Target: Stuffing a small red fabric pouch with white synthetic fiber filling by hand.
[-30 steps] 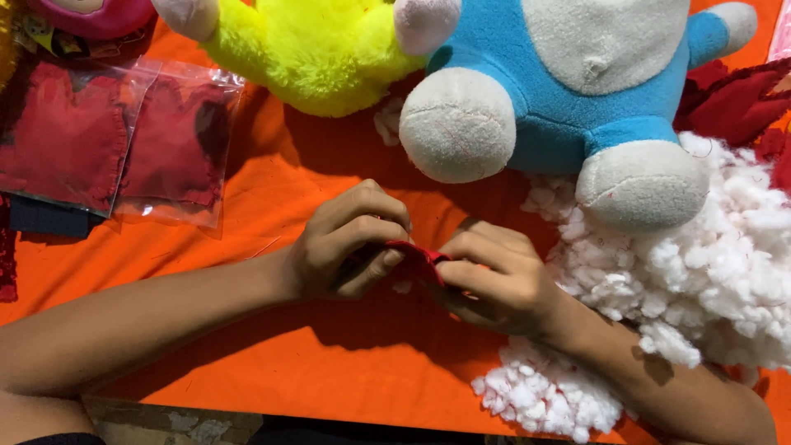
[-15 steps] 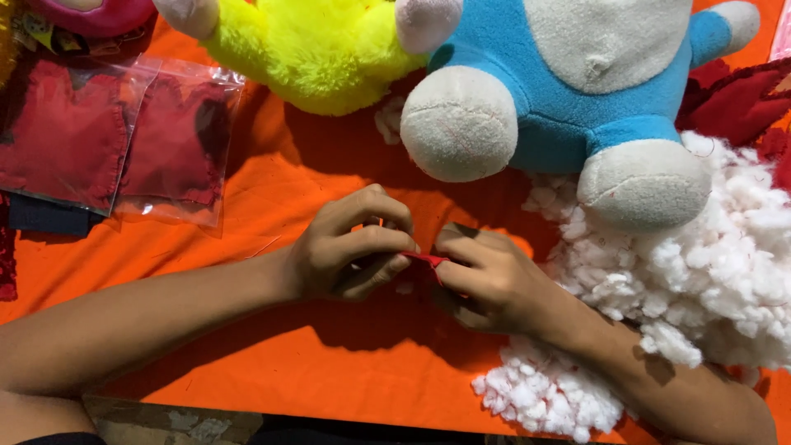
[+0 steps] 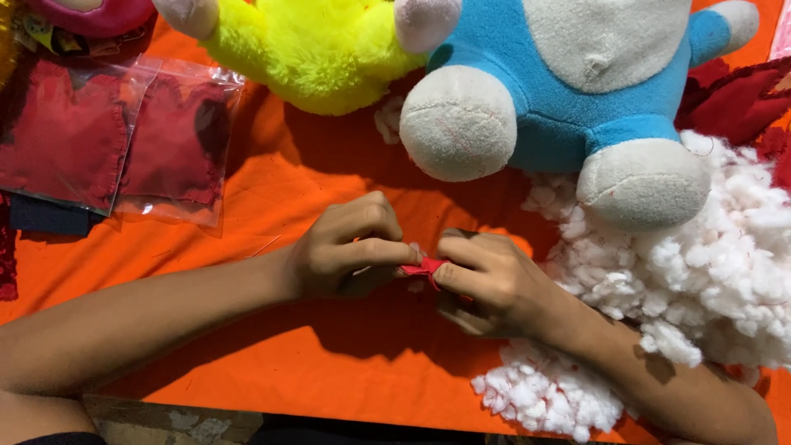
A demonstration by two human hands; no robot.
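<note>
Left hand (image 3: 350, 247) and right hand (image 3: 486, 280) meeting fingertip to fingertip, both pinched shut on a small red fabric piece (image 3: 423, 268) between them, above orange cloth (image 3: 329, 354), white stuffing (image 3: 709, 272) just beside the right wrist

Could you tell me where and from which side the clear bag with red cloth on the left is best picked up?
I would pinch the clear bag at its lower right corner, coming from the right over the bare orange cloth. The bag lies flat, its left side overlaps a second bag, and the yellow plush toy crowds its top.
</note>
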